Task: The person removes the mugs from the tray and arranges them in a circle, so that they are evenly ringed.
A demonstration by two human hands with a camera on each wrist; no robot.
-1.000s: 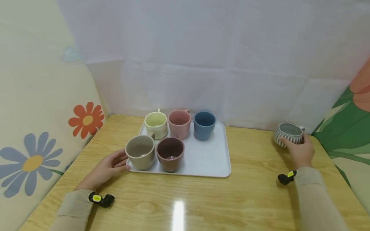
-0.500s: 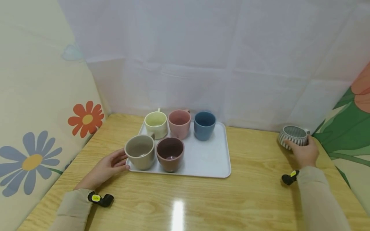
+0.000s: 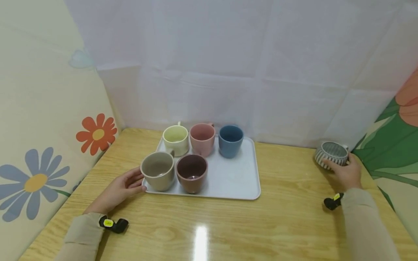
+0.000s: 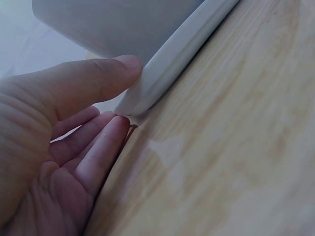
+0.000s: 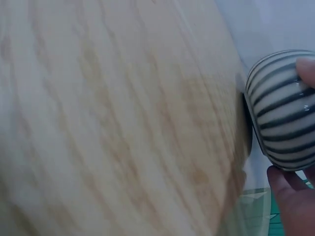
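At the far right of the table, my right hand [image 3: 349, 174] holds a grey-and-white striped cup [image 3: 330, 158], thumb on its near side and fingers round its handle side. In the right wrist view the striped cup [image 5: 285, 113] shows its ribbed wall, with fingertips at its lower end. My left hand [image 3: 119, 190] is at the near left corner of a white tray [image 3: 235, 181]. Up close, the left thumb [image 4: 106, 81] lies on the tray's rim [image 4: 167, 64] and the fingertips meet its corner from below, pinching it. A beige mug [image 3: 158, 174] stands beside that hand.
Also on the tray are a dark brown cup [image 3: 192, 175], a yellow mug [image 3: 176, 143], a pink mug [image 3: 202, 141] and a blue mug [image 3: 230, 143]. A white cloth [image 3: 202, 72] hangs behind the wooden table [image 3: 277, 224]; flowered cloth stands at both sides.
My right hand has moved a little to the right with the striped cup, mostly in the first half second. The left hand, the tray and its mugs stay in place.
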